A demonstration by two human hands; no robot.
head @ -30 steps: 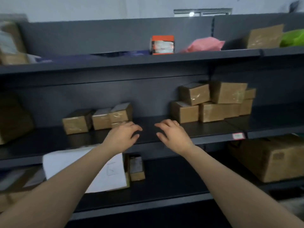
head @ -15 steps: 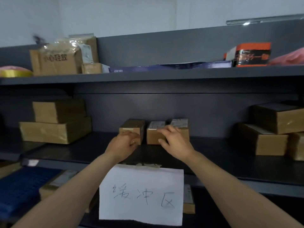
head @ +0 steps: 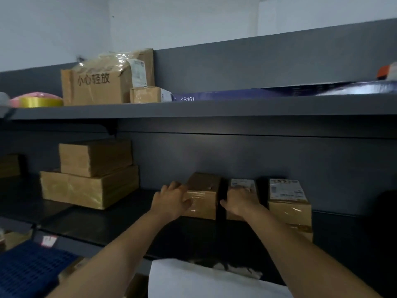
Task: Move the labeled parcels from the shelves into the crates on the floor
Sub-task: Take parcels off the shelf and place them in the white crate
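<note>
Three small brown cardboard parcels stand in a row on the dark middle shelf (head: 120, 224). My left hand (head: 171, 201) grips the left parcel (head: 204, 190) by its left side and front. My right hand (head: 242, 201) grips the middle parcel (head: 242, 186), which has a white label on top. The right parcel (head: 289, 201), also labelled, sits on another small box, untouched. No crate on the floor is in view.
Two stacked flat boxes (head: 92, 175) sit at the left of the same shelf. The top shelf holds a large taped box (head: 103, 82), a small box (head: 146, 94), a yellow tape roll (head: 39, 101) and a long dark-blue carton (head: 279, 91). A blue crate (head: 28, 269) and a white paper sign (head: 206, 282) lie below.
The view swung left along the shelves and closer. Both hands reached forward from open air onto the row of small parcels and closed on the left and middle ones, which now stand slightly apart.
</note>
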